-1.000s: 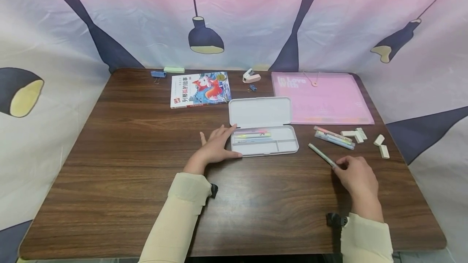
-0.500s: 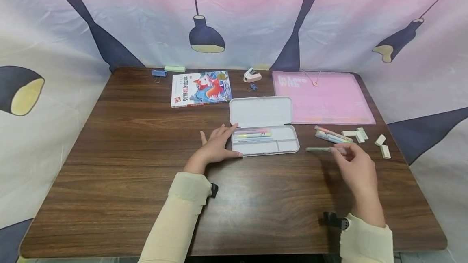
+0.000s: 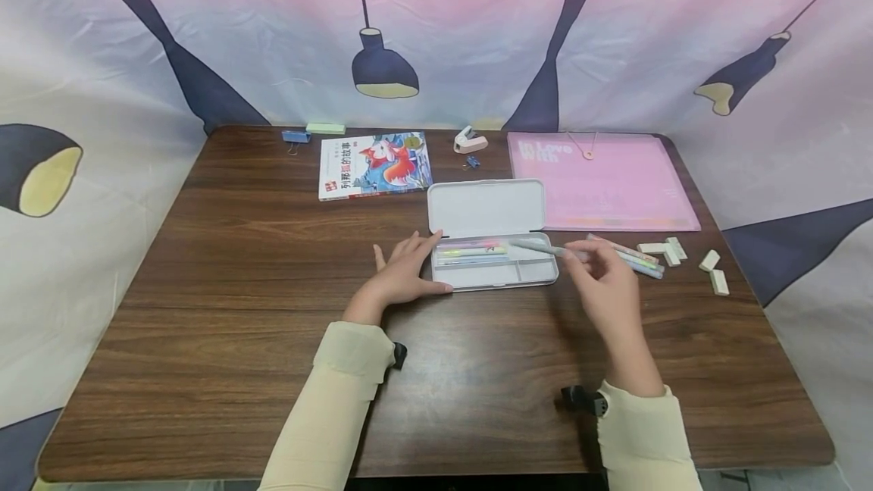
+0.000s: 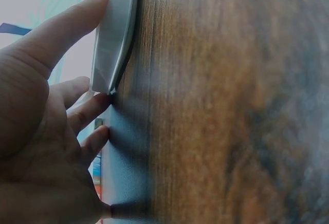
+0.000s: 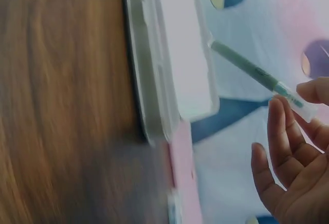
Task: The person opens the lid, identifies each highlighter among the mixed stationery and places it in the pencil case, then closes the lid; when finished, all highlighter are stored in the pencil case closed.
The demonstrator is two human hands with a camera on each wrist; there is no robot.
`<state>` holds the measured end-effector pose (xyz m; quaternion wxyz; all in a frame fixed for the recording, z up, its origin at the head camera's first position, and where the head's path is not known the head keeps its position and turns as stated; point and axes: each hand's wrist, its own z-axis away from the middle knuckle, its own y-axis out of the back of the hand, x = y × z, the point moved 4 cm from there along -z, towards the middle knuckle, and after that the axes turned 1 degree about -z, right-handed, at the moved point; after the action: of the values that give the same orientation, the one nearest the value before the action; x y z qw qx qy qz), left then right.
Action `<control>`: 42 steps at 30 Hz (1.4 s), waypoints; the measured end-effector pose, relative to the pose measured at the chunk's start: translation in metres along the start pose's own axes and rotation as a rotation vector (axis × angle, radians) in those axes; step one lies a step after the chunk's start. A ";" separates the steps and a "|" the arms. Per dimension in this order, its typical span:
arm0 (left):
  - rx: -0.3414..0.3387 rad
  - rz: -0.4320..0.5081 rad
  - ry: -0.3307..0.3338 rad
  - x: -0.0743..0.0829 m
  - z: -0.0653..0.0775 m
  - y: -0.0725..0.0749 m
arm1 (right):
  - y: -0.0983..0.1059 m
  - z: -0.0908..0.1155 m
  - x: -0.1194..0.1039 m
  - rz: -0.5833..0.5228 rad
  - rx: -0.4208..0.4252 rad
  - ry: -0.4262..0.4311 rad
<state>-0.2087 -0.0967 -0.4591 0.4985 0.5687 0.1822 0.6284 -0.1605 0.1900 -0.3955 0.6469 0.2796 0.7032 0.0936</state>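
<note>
Wooden table (image 3: pixel 204 339) below, right hand (image 3: pixel 607 288) has carried its pinched pen (image 3: pixel 536 247) over the case (image 3: pixel 477 275); left hand (image 3: pixel 401 276) spread

A slim green pen (image 5: pixel 248 68) (translucent at one end) tilts above the open white pencil case (image 3: pixel 486 209).

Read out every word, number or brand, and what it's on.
"列那狐的故事": title on the fox-cover book.
"Love", "With": on the pink document folder; the word before "Love" is unclear.
Too small or blurred: smaller print on both, marks on the green pen in the right hand and pens in the pencil case.
</note>
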 end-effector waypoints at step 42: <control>0.024 0.001 -0.019 -0.002 0.002 -0.001 | -0.059 -0.018 0.012 0.226 -0.231 -0.041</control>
<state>-0.2072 -0.0987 -0.4606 0.4930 0.5809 0.1846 0.6209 -0.1937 0.1520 -0.4324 0.6743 0.2826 0.6386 0.2399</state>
